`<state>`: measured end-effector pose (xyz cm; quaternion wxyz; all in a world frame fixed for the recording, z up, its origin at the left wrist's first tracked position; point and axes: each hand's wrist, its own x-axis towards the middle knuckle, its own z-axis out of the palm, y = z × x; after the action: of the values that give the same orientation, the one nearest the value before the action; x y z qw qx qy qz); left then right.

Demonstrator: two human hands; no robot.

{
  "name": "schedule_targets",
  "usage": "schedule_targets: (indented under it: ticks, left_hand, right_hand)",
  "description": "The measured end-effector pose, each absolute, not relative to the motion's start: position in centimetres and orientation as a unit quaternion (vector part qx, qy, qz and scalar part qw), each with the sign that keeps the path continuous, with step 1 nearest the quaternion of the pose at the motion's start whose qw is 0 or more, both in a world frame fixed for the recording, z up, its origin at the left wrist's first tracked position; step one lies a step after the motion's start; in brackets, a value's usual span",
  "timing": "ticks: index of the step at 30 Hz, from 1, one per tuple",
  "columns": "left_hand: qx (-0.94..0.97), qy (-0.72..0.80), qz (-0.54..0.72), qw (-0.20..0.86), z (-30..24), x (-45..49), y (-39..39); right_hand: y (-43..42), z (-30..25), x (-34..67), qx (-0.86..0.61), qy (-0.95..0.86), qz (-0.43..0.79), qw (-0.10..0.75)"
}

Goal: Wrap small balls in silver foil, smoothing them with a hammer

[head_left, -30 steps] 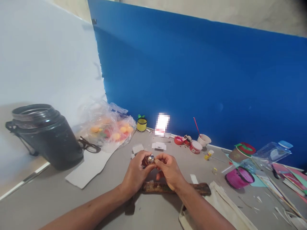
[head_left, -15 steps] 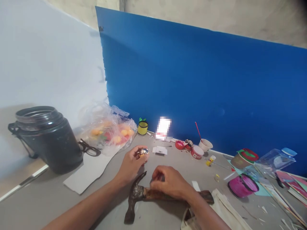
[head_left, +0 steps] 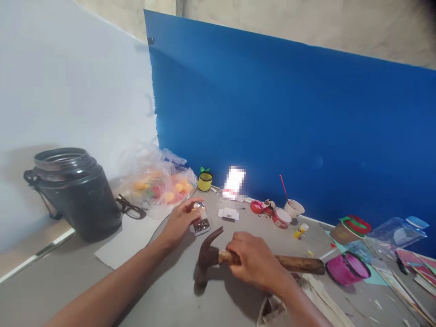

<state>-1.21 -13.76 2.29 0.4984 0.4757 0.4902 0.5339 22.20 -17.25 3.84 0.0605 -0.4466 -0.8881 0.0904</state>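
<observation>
My left hand (head_left: 180, 220) is closed round a small shiny round object (head_left: 197, 205), held just above a small open box of metal bits (head_left: 200, 225) on the grey table (head_left: 85, 290). My right hand (head_left: 255, 260) grips the wooden handle of a rusty claw hammer (head_left: 299, 263), close behind its head. The hammer head (head_left: 206, 257) points down at the table, a little to the right of the box.
A black jar (head_left: 76, 193) and black glasses (head_left: 129, 209) are at the left, beside a plastic bag of coloured items (head_left: 160, 181). Small paint pots (head_left: 279, 217), a cup with a red stick (head_left: 293, 206), a pink container (head_left: 347, 269) and paper scraps crowd the right. A blue board (head_left: 289, 127) stands behind.
My hands have parted. The left carried the shiny object up and left to the small box. The right took hold of the hammer handle and lifted it, head turned downward.
</observation>
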Motion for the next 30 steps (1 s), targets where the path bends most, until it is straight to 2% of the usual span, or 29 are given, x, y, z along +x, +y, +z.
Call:
schedule_targets:
  ticks: [5,8,14,18,20,23,26,28,30]
  left_hand:
    - [0.505,0.490,0.502,0.503,2.2,-0.8,-13.9]
    - [0.514,0.492,0.492,0.501,2.5,0.0,-14.5]
    - [0.523,0.482,0.466,0.527,1.8,0.5,-14.7]
    - [0.518,0.491,0.459,0.529,1.5,0.4,-14.5]
    - [0.511,0.486,0.468,0.533,1.6,0.4,-14.5]
    - [0.500,0.481,0.473,0.544,1.8,0.4,-14.6]
    - [0.496,0.477,0.478,0.546,1.7,0.1,-14.2]
    - [0.491,0.474,0.502,0.530,1.5,-0.5,-13.7]
    - [0.483,0.487,0.531,0.497,1.2,-1.3,-13.0]
  right_hand:
    - [-16.7,4.5,23.6,-0.466,-0.808,-0.105,0.345]
    - [-16.4,3.9,23.3,-0.446,-0.768,-0.156,0.433]
    - [-15.9,2.8,22.9,-0.425,-0.797,-0.180,0.389]
    - [-15.9,3.1,23.3,-0.422,-0.755,-0.219,0.451]
    - [-15.9,3.0,23.2,-0.413,-0.762,-0.214,0.452]
    - [-15.7,2.7,23.1,-0.410,-0.799,-0.181,0.402]
    - [-15.2,2.6,23.5,-0.436,-0.791,-0.131,0.409]
    - [-15.0,2.7,23.9,-0.469,-0.775,-0.058,0.420]
    - [-15.0,2.9,23.9,-0.504,-0.771,0.046,0.386]
